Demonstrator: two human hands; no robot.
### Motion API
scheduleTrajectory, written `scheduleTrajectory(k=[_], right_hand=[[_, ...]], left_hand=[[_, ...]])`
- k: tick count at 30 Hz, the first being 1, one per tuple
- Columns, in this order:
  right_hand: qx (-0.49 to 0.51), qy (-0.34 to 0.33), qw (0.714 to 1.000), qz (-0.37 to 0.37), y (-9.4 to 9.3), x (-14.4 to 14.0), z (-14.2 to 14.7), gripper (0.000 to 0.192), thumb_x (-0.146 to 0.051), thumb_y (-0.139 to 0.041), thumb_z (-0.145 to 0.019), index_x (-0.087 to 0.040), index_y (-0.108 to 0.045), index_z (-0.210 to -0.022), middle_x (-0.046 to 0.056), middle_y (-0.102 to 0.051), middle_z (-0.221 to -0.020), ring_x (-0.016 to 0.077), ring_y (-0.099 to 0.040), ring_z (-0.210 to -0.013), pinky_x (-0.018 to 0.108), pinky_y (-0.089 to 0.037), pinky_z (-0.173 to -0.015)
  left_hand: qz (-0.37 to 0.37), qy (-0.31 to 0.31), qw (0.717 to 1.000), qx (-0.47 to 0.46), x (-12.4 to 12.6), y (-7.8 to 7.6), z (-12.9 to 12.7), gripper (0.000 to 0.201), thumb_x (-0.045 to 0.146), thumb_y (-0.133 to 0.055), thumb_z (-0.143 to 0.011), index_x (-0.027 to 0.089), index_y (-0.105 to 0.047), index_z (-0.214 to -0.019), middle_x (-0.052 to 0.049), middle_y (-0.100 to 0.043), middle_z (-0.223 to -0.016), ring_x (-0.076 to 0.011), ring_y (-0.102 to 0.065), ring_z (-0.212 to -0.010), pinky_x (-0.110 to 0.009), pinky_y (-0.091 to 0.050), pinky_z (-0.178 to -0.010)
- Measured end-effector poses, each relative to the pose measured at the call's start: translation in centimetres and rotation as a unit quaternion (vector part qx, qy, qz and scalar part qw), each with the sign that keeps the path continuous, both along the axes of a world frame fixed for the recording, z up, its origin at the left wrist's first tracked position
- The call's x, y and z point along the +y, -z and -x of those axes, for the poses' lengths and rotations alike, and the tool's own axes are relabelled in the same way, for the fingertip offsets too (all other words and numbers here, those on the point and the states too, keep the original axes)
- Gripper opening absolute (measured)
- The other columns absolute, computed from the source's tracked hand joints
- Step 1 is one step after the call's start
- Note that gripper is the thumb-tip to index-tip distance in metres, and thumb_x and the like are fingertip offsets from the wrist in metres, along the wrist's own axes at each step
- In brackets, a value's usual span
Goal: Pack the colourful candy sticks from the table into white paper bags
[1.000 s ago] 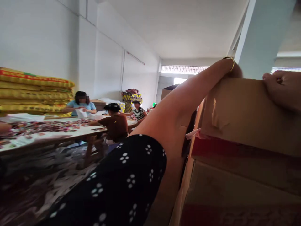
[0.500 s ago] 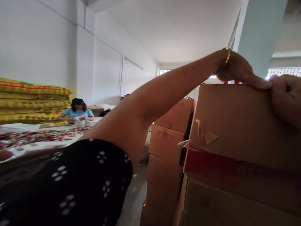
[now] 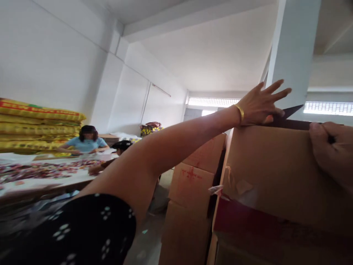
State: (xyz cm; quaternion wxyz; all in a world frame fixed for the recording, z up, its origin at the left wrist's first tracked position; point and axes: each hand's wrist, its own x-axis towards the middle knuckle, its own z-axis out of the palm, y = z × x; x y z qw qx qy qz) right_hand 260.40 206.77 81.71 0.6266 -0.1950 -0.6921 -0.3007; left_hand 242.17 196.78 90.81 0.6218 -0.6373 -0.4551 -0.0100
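Note:
A large brown cardboard box [image 3: 270, 173] sits on top of a stack right in front of me, with torn tape patches on its side. My left hand [image 3: 260, 105], with a gold bangle at the wrist, rests flat on the box's top left edge, fingers spread. A dark flap tip shows just past its fingers. My right hand [image 3: 329, 151] is curled over the top right edge of the same box and grips it. My left arm reaches up across the view in a black dotted sleeve.
More cardboard boxes [image 3: 193, 176] are stacked to the left of mine. A long table [image 3: 41, 180] covered with small colourful packets stands at the left, with people seated at it. Yellow sacks [image 3: 38, 125] are piled by the wall. A white pillar [image 3: 292, 55] rises behind the box.
My left hand has opened from a grip on the box's top edge to a flat, spread palm. The view has tilted upward and the box sits lower in it.

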Motion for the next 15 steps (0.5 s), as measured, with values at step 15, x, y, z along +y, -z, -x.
scheduleTrajectory(k=[15], right_hand=[[0.022, -0.055, 0.991, -0.117, 0.3, 0.2, -0.8, 0.041, -0.042, -0.036, -0.092, -0.022, -0.038, -0.056, 0.000, -0.042, -0.050, 0.0159, -0.039, -0.052, 0.029, -0.028, -0.055]], left_hand=[[-0.071, 0.039, 0.940, -0.332, 1.1, -3.5, 1.3, 0.031, 0.004, -0.049, -0.078, 0.013, -0.073, -0.096, -0.012, -0.067, -0.100, -0.0251, -0.059, -0.101, -0.039, -0.045, -0.090]])
